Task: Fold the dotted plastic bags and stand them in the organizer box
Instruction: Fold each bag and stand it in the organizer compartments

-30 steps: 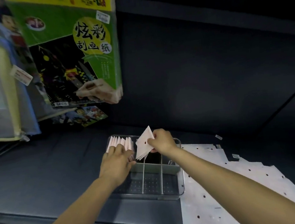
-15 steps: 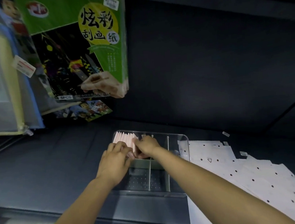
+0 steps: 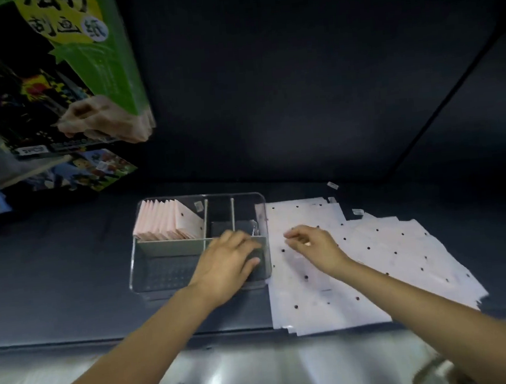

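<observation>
**Row of folded bags standing, next flat one about to get picked**

The clear organizer box (image 3: 136,261) sits mid-frame on the dark matte surface (image 3: 55,268), hard see-through plastic with rounded corners and thin dividers. The back-left compartment, at about 10 o'clock inside the box, holds a row of folded bags (image 3: 166,221), pale pink, thin and creased into flat packets, standing on edge and leaning on each other. My guess is they're packed tight so they prop each other up, since floppy plastic like that won't stand alone.

The left hand (image 3: 227,263) rests over the front-right part of the box, fingers relaxed and spread, holding nothing. It looks like it's steadying the box.

The right hand (image 3: 313,244) hovers over the stack of flat dotted bags (image 3: 387,257), which lies just at 3 o'clock of the box, touching its wall. Fingers are loosely curled with the tips drawn toward each other, but I can't tell if they've pinched a sheet yet. The flat bags are whitish, thin, with sparse black dots, fanned out a bit.

At 10 o'clock in the frame, a green craft-paper pack (image 3: 90,68) hangs above.
</observation>
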The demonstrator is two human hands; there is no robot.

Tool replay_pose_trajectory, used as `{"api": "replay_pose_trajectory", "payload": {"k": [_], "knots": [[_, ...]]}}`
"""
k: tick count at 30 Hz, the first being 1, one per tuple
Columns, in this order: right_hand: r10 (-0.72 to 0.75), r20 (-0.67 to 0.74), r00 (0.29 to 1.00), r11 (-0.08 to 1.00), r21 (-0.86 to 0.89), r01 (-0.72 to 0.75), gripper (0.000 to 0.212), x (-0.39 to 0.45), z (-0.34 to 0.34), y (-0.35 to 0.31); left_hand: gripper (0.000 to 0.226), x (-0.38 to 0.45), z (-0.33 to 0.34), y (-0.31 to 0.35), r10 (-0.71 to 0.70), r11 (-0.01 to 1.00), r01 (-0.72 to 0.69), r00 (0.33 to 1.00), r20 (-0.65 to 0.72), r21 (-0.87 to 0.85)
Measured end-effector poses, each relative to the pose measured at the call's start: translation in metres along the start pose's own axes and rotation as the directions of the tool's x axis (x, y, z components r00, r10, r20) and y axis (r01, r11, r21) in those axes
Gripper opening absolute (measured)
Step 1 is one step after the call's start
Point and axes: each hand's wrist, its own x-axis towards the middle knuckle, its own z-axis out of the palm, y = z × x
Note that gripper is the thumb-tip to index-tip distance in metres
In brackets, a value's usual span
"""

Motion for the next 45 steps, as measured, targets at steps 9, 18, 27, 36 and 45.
{"api": "replay_pose_trajectory", "payload": {"k": [9, 18, 27, 36, 45], "knots": [[-0.003, 0.295, 0.956, 0.805, -0.566, 0.177, 0.071, -0.116, -0.035, 0.151, 0.067, -0.026, 0.108, 0.093, 0.001, 0.999, 0.019, 0.88, 0.476, -0.037], [-0.136, 0.145, 0.98, 0.884, -0.428, 0.186, 0.021, -0.126, -0.033, 0.163, 0.018, -0.041, 0.109, 0.111, -0.05, 0.998, 0.061, 0.959, 0.28, -0.033], [0.1, 0.18, 0.979, 0.701, -0.711, 0.059, 0.048, -0.115, -0.068, 0.163, 0.039, -0.047, 0.104, 0.1, -0.117, 0.993, 0.104, 0.903, 0.413, 0.055], [0.358, 0.157, 0.92, 0.682, -0.717, -0.143, 0.049, -0.104, -0.114, 0.196, 0.066, -0.046, 0.101, 0.112, 0.055, 0.976, -0.127, 0.932, 0.359, 0.179], [0.118, 0.137, 0.983, 0.738, -0.674, 0.005, 0.056, -0.097, -0.098, 0.186, 0.042, -0.044, 0.109, 0.115, 0.039, 0.979, -0.094, 0.956, 0.29, 0.179]]}}
